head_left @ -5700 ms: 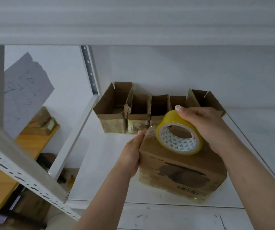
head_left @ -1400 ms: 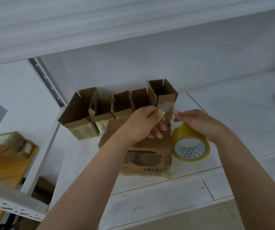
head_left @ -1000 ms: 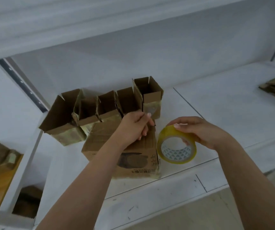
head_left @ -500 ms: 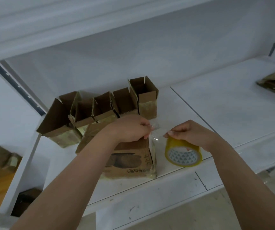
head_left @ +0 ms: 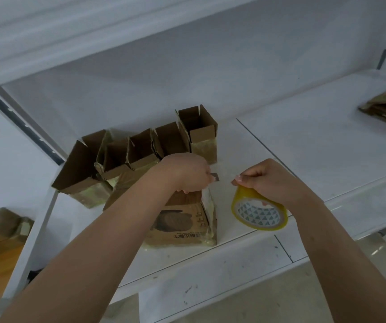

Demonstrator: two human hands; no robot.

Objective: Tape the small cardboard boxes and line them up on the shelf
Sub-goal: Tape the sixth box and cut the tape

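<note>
Item: printed cardboard box (head_left: 182, 224), front of shelf (head_left: 327, 145), before row of open boxes (head_left: 140, 150). Left hand (head_left: 187, 174) pinches tape end at box top; right hand (head_left: 271, 183) grips tape roll (head_left: 259, 212) beside it. Step: taping. Next, likely: sever strip, press flat.

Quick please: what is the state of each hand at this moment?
Left hand: closed, pinching the free end of the tape above the cardboard box.
Right hand: closed, gripping the yellow tape roll.
</note>
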